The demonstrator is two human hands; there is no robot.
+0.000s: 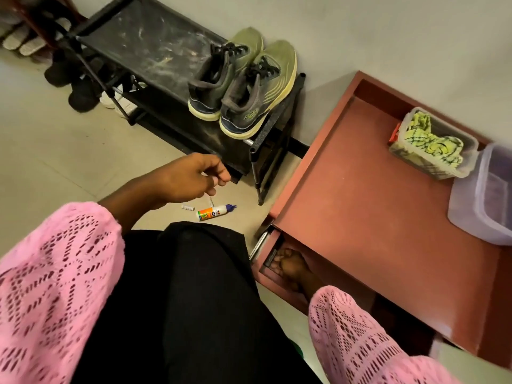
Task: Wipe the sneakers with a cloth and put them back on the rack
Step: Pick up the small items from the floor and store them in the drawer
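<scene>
Where pale floor (50, 151) meets wall, sneakers (243, 87) atop dusty rack (155, 42); left hand (194, 176) loosely curled, empty; right hand (291, 266) unclear.

At lower centre a glue bottle (215, 212) lies on the floor; at right, two plastic containers (432, 145) (483, 195) sit on a red-brown table (360, 206).

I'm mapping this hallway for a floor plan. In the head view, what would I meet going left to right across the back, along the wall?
Pale slippers → dark shoes → black shoe rack → green sneakers → red cabinet top → clear box holding a yellow cloth → empty plastic tub.
</scene>
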